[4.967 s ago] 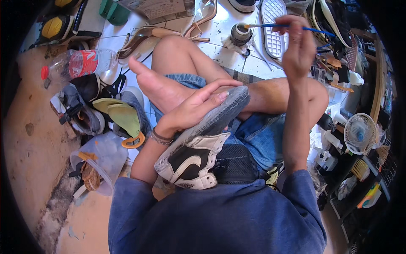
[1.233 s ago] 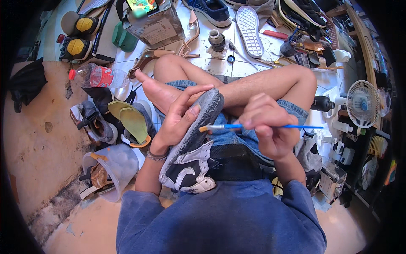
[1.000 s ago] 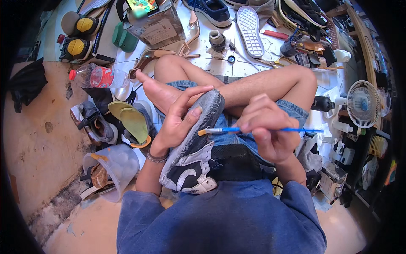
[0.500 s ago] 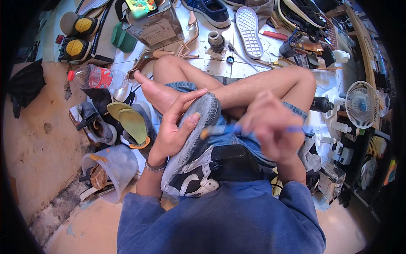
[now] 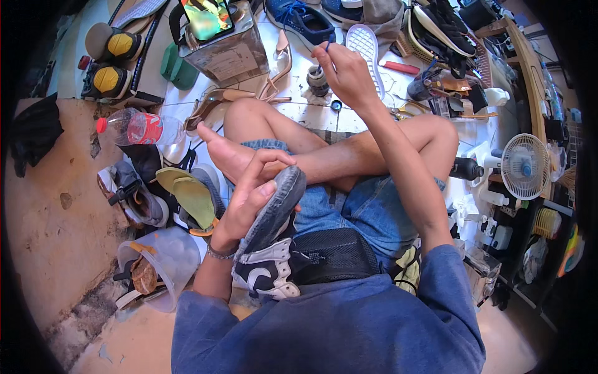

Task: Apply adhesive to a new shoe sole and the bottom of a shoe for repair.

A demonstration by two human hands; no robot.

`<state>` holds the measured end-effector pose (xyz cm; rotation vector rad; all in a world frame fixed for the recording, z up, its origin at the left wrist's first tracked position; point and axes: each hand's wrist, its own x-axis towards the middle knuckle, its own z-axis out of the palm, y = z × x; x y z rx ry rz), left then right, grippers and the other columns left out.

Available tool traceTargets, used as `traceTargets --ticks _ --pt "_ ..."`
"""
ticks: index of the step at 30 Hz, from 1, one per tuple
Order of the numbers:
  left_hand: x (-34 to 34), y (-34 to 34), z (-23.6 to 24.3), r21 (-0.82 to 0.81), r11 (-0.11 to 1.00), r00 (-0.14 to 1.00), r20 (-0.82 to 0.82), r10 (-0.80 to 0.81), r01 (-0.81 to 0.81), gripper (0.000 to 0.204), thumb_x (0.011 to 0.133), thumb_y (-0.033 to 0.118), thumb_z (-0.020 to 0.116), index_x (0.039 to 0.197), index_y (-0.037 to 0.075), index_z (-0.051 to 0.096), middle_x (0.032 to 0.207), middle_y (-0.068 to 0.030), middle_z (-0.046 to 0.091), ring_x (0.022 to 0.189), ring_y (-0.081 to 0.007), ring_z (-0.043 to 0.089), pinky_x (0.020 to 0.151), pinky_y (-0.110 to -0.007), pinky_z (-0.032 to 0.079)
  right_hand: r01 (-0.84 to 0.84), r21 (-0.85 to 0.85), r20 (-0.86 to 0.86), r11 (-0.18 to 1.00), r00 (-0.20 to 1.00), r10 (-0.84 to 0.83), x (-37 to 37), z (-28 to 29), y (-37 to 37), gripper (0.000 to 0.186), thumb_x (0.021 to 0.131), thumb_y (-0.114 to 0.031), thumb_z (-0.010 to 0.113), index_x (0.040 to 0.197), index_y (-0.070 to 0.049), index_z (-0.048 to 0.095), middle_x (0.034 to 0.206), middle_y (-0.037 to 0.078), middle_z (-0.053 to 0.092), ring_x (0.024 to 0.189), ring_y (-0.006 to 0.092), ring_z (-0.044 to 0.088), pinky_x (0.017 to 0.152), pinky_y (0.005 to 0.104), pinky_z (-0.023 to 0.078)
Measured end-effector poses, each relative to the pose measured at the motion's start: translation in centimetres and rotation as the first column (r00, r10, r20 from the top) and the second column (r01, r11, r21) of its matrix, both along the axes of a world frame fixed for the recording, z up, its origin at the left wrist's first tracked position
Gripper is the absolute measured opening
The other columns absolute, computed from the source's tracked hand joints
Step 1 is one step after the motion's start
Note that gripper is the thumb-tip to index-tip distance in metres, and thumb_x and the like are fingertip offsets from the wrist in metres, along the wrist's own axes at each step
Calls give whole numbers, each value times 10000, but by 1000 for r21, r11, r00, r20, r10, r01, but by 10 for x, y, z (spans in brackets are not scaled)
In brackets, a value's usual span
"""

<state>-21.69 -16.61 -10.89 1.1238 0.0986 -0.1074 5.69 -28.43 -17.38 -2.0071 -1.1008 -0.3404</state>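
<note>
My left hand (image 5: 248, 210) grips a black-and-white sneaker (image 5: 265, 265) by its toe end, with the grey sole turned toward the palm and the toe pointing away from me. My right hand (image 5: 350, 76) reaches out past my crossed legs and pinches a thin blue brush (image 5: 322, 55). The brush stands nearly upright over a small dark jar (image 5: 318, 82), its lower end at the jar's mouth; the bristles are hidden. A small round cap (image 5: 336, 105) lies on the tiles near the jar.
Beyond my legs are a metal tin (image 5: 227, 59) with a phone (image 5: 207, 17) on it, a blue shoe (image 5: 301, 22) and a white sole (image 5: 364, 47). On my left are a plastic bottle (image 5: 146, 128) and a clear bucket (image 5: 177, 265); a white fan (image 5: 525, 166) stands right.
My right hand has moved away from the sneaker, forward to the jar, taking the brush along. My left hand has tilted the sneaker, so its sole shows less.
</note>
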Motion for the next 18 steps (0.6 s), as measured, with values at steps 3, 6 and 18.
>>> traceTargets --ticks 3,6,18 --pt "3 3 -4 -41 999 996 -79 -34 31 486 962 295 480 1365 43 381 1044 -143 624 852 -176 662 719 -282 539 37 -203 42 978 999 -29 -2 -14 7 304 1018 -261 532 971 -1 682 903 171 651 736 346 624 626 427 470" --pt "9 6 -10 -62 997 996 -72 -57 52 500 956 292 475 1377 40 381 1032 -133 625 831 -162 654 723 -267 524 -73 27 113 997 991 70 12 -11 -1 289 1028 -243 519 1006 -10 689 889 149 674 747 313 644 639 404 484" --pt "13 1 -1 78 986 989 -14 -146 147 536 939 317 419 1362 0 512 999 -108 619 841 -132 608 735 -256 483 -156 724 -314 672 792 523 -108 96 -81 217 1028 -183 559 943 17 568 849 121 652 758 177 647 668 281 513"
